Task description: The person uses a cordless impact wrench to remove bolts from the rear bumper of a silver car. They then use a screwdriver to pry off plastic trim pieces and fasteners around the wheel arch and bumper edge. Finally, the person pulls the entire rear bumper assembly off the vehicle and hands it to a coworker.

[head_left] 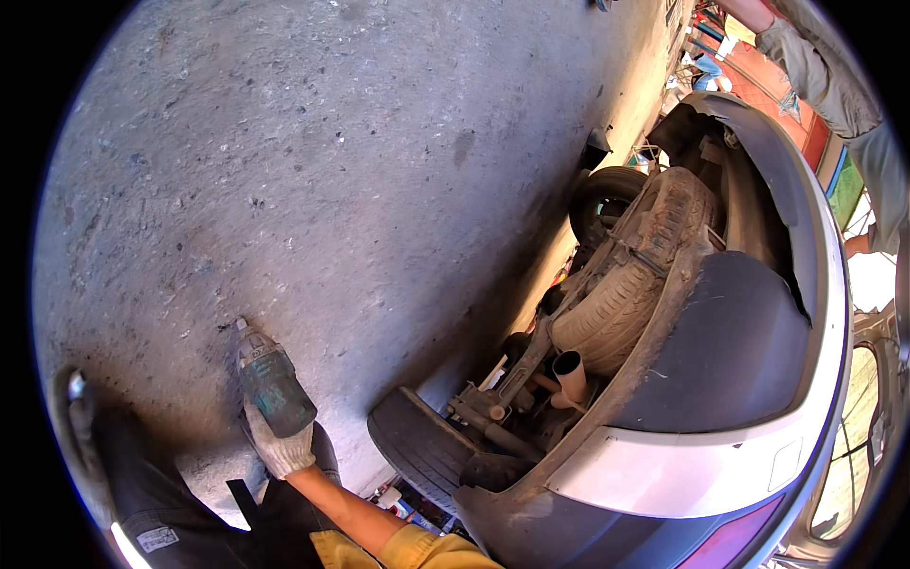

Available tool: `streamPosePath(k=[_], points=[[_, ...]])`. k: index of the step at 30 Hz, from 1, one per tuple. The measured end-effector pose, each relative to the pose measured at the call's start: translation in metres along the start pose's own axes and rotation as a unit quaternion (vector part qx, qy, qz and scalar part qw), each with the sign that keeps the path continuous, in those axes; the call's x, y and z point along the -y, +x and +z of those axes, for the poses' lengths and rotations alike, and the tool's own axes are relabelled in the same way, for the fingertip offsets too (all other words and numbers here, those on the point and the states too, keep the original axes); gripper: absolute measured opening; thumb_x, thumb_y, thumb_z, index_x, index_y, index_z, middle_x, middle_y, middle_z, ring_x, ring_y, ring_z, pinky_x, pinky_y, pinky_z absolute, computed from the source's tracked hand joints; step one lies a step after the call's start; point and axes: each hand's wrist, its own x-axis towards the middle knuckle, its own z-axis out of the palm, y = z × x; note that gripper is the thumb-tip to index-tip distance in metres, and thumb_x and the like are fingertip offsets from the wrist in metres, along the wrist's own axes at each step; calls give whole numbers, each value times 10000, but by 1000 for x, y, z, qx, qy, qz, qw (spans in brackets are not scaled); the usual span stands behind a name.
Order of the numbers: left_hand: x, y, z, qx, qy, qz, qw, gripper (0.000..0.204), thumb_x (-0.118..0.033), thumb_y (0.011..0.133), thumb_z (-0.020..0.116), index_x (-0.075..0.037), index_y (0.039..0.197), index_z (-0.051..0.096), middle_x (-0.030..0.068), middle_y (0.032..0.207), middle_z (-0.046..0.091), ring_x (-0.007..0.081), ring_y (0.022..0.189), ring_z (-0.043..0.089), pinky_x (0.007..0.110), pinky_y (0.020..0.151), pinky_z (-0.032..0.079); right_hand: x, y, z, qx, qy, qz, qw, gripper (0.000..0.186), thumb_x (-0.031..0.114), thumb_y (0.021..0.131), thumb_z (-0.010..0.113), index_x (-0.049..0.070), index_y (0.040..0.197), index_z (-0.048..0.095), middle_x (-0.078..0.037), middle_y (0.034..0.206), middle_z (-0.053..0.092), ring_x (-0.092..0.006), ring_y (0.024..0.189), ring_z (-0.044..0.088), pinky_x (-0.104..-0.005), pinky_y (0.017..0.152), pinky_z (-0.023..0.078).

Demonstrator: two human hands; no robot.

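My right hand [282, 448], in a whitish knitted work glove, is closed around an impact wrench [275, 387]. The wrench has a worn dark teal body and a metal nose that points up and left, over the concrete. My glove hides its grip. A yellow sleeve covers my upper forearm. My left hand is not in view. To the right of the tool is the rear of a silver car [701, 469], where the underside shows a dusty spare tyre [607, 318] and an exhaust tailpipe [570, 372].
Rough grey concrete [313, 171] spreads across the left and middle. A dark mudguard-like flap [412, 446] juts from the car towards my arm. My dark-trousered legs [161, 484] are at lower left. Another person's grey sleeve [815, 71] reaches in beyond the car at upper right.
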Motion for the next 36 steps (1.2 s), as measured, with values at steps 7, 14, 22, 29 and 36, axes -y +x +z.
streamPosePath(k=[7, 14, 22, 29, 36], points=[[-112, 75, 42, 172, -114, 198, 958, 440, -402, 938, 488, 17, 901, 616, 166, 684, 576, 321, 639, 610, 382, 571, 459, -26, -2, 7, 3, -35, -64, 997, 271, 150, 794, 704, 21, 1026, 653, -124, 959, 696, -273, 888, 675, -336, 787, 527], [-122, 89, 79, 145, -104, 203, 963, 368, -341, 866, 590, 19, 933, 634, 219, 761, 612, 386, 721, 627, 424, 634, 480, -17, -7, 12, -22, 8, -48, 999, 240, 85, 759, 721, 4, 978, 663, -118, 918, 702, -239, 831, 688, -321, 740, 531], [-91, 82, 75, 228, 32, 143, 963, 477, -437, 881, 562, 30, 959, 620, 234, 771, 606, 406, 728, 622, 442, 629, 473, -45, -20, 21, -23, -49, -66, 996, 469, 146, 748, 735, 5, 1169, 586, -169, 1016, 674, -293, 912, 672, -337, 787, 534], [-89, 64, 76, 211, -44, 111, 970, 493, -444, 896, 535, 36, 967, 619, 263, 771, 598, 444, 773, 608, 449, 643, 468, -34, -18, 20, -21, -14, -7, 1000, 508, 140, 741, 737, -1, 1199, 566, -173, 1008, 676, -285, 897, 681, -327, 763, 537], [-120, 78, 54, 277, -130, 186, 934, 275, -211, 877, 562, 37, 990, 605, 244, 857, 595, 420, 797, 589, 416, 697, 471, -25, -14, 15, -34, 21, -13, 999, 514, 133, 736, 731, -2, 1204, 565, -175, 1004, 679, -280, 896, 684, -325, 753, 537]])
